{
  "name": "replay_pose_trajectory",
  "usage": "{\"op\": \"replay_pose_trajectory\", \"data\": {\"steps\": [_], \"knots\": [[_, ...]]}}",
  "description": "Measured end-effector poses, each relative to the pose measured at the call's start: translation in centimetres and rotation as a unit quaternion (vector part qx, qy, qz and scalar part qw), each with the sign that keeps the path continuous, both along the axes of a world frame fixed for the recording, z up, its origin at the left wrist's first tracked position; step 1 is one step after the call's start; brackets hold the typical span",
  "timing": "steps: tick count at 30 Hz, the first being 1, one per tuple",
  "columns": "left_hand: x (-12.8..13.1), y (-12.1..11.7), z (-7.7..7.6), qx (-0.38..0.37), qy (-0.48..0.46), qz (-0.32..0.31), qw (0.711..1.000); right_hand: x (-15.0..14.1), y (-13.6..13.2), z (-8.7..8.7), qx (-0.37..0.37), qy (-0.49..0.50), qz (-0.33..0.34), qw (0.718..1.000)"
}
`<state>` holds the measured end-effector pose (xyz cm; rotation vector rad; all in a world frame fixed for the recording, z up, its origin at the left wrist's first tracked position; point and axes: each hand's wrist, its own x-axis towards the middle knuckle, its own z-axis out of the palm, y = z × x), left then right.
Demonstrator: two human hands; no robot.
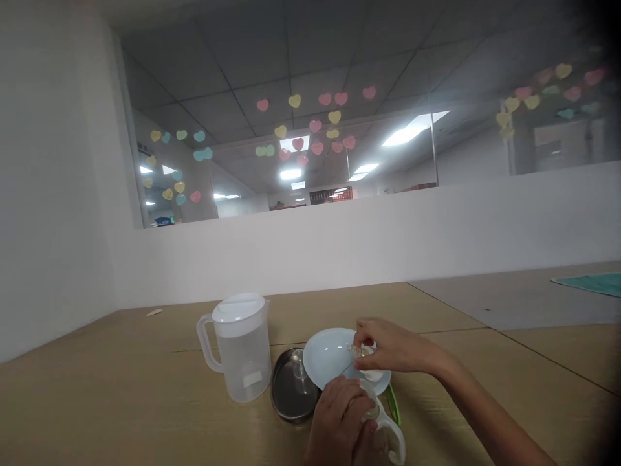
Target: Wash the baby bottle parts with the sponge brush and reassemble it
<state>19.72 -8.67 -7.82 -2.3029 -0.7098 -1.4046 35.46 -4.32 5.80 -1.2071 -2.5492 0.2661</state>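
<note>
Two bare hands are doing the work here, and the tan tabletop (145, 414) is carrying pretty much everything. Biggest thing on it, the translucent plastic pitcher (242, 369) is standing upright on the left with its white lid on, and no hand is touching it. Next size down, the pale bowl (323, 356) is sitting between the hands and that pitcher, with the dark oval metal tray (286, 391) peeking out beside it. Down in front, the clear handled jug (385, 421) is sitting in the left hand (334, 414), fingers wrapping around it, so that side looks like the steadying side.

Meanwhile the right hand (388, 344) is hovering over the bowl's edge, fingertips pinching narrow on a small clear knobbly piece (358, 351). Can't tell what it is, honestly, blur is winning. Looks like a handling step, one hand bracing while the other is gripping; any shift from there is calling for a firm pinch and some clearance over the rim. Smallish green strip (394, 404) is poking out beside the bowl, and a tiny clear knob (298, 366) is showing at the tray.
</note>
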Motion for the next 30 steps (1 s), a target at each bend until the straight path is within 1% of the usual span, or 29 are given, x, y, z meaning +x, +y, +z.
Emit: {"op": "replay_pose_trajectory", "data": {"steps": [4, 10, 13, 15, 17, 20, 26, 28, 30], "knots": [[0.1, 0.2, -0.2, -0.001, -0.007, -0.012, 1.000, 0.2, -0.1, -0.2, -0.011, -0.003, 0.037, 0.999], [0.2, -0.2, -0.9, -0.009, -0.034, 0.040, 0.999, 0.7, -0.2, -0.6, -0.020, -0.001, 0.014, 1.000], [0.5, -0.2, -1.3, -0.066, -0.069, 0.026, 0.995, 0.6, -0.4, -0.5, -0.022, -0.012, 0.011, 1.000], [0.8, -0.1, -1.5, -0.122, -0.119, 0.003, 0.985, 0.5, -0.5, -0.5, -0.022, -0.018, 0.011, 1.000], [1.1, 0.1, -1.5, -0.156, -0.172, -0.019, 0.972, 0.5, -0.5, -0.4, -0.020, -0.021, 0.011, 1.000], [1.2, 0.5, -1.5, -0.160, -0.209, -0.034, 0.964, 0.4, -0.5, -0.4, -0.016, -0.024, 0.012, 1.000], [1.3, 1.0, -2.0, -0.171, -0.232, -0.037, 0.957, 0.3, -1.4, 0.3, -0.028, -0.043, -0.003, 0.999], [1.4, 1.2, -2.3, -0.192, -0.253, -0.035, 0.948, 0.1, -1.8, 0.6, -0.033, -0.051, -0.012, 0.998], [1.4, 1.4, -2.4, -0.234, -0.287, -0.030, 0.928, 0.0, -2.0, 0.8, -0.036, -0.060, -0.022, 0.997]]}}
